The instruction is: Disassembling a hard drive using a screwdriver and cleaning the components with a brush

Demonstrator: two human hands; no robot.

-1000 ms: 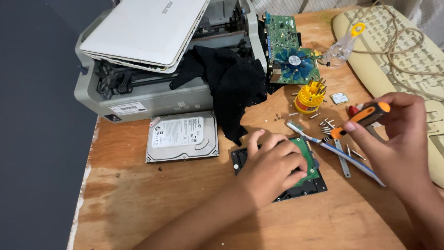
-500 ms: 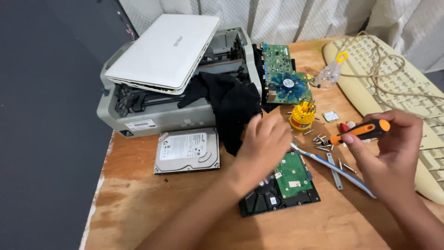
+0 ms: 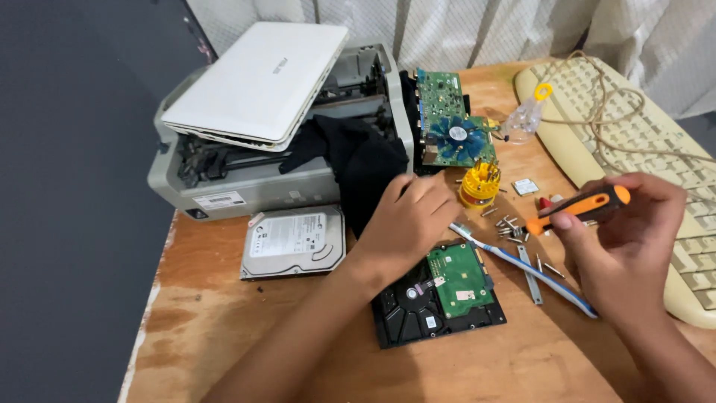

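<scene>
My right hand (image 3: 630, 239) grips an orange-and-black screwdriver (image 3: 578, 209) above the table's right side. My left hand (image 3: 406, 220) hovers just left of a yellow bit holder (image 3: 479, 185), fingers curled loosely, and I cannot see anything in it. Below both hands a black hard drive (image 3: 436, 295) lies with its green circuit board facing up. Loose screws (image 3: 511, 224) are scattered between the bit holder and the screwdriver. A blue-and-white toothbrush (image 3: 522, 265) lies diagonally beside the drive.
A second silver hard drive (image 3: 293, 241) lies at the left. Behind it stands a grey opened printer (image 3: 246, 186) with a white laptop (image 3: 257, 78) and black cloth (image 3: 358, 160) on it. A green fan card (image 3: 451, 130) and a beige keyboard (image 3: 634, 142) with cord sit farther back.
My left hand has lifted off the black hard drive and moved up toward the yellow bit holder, uncovering the green board. The right hand keeps holding the screwdriver.
</scene>
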